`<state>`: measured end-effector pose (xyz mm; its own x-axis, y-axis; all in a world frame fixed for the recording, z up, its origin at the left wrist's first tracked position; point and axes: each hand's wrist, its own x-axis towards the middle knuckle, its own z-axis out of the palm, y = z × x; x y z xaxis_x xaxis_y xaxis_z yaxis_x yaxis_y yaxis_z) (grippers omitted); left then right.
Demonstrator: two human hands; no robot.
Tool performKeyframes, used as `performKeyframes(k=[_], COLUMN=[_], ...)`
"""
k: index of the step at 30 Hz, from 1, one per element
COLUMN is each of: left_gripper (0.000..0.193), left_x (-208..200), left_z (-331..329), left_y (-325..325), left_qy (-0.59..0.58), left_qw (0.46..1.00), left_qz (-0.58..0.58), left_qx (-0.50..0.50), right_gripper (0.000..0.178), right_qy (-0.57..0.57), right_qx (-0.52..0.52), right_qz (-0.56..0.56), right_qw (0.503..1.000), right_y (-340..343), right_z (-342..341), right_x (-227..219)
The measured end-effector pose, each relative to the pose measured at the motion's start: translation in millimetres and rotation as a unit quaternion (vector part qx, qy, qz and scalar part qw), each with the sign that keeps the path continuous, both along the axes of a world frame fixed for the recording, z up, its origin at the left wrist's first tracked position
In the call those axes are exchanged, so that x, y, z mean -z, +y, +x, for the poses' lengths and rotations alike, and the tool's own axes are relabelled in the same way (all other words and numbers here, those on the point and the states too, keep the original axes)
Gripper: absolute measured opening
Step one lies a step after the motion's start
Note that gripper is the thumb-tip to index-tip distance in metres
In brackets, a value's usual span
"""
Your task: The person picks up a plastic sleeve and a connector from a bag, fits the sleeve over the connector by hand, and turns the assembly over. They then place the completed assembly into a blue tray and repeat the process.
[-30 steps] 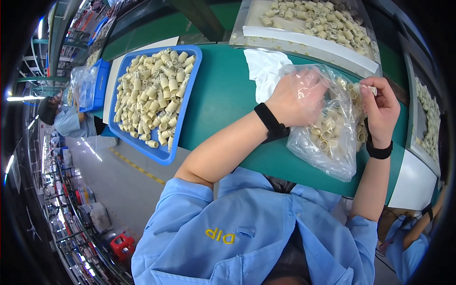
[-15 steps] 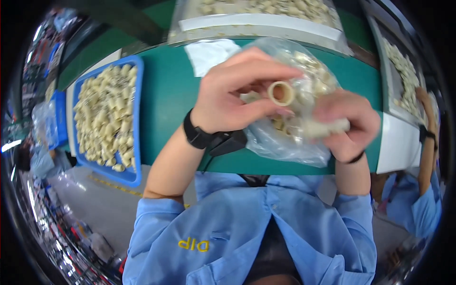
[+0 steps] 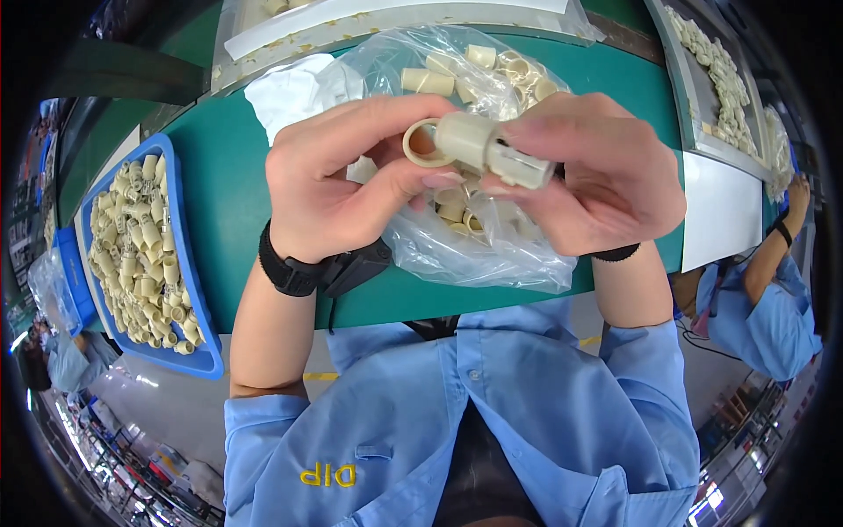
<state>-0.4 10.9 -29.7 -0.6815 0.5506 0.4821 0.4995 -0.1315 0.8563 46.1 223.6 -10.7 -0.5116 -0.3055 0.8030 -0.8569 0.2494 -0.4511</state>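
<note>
My left hand [image 3: 329,171] pinches a short cream plastic sleeve [image 3: 418,161] between thumb and fingers. Its round open end faces up toward me and shows a brownish inside. Between the thumb and fingertips of my right hand [image 3: 606,171] is a cream cylindrical plastic fitting [image 3: 465,139] with a paler, narrower end [image 3: 520,167]. The fitting's wide end lies right against the sleeve's rim; whether they touch I cannot tell. Beneath both hands spreads a clear plastic bag [image 3: 492,259] with several loose cream sleeves [image 3: 428,82] in it.
At left, a blue tray [image 3: 176,202] is heaped with cream fittings. A white cloth [image 3: 294,92] lies on the green table [image 3: 250,211] behind my left hand. Framed trays of parts stand at the back and right [image 3: 724,140]. A co-worker's arm [image 3: 773,250] reaches in at far right.
My right hand, blurred before, has turned its fitting and brought the wide end up to the sleeve in my left hand. The whole view has shifted, with the table scene now further left.
</note>
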Motion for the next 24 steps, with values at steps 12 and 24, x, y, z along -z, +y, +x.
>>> performKeyframes(k=[12,24], left_gripper=[0.034,0.040], left_x=[-3.9,-1.3], left_z=[-10.2,-11.3], left_y=[-3.6,-3.9], left_qy=[0.124,0.202], left_qw=[0.991,0.976], left_qz=[-0.059,-0.063], left_qx=[0.003,-0.052], right_gripper=[0.031,0.033], right_qy=[0.117,0.133], right_qx=[0.044,0.048], right_qz=[0.077,0.068], right_qw=[0.989,0.988], right_y=[-9.9,-9.7], right_z=[-1.0,-5.3], right_x=[4.8,11.4])
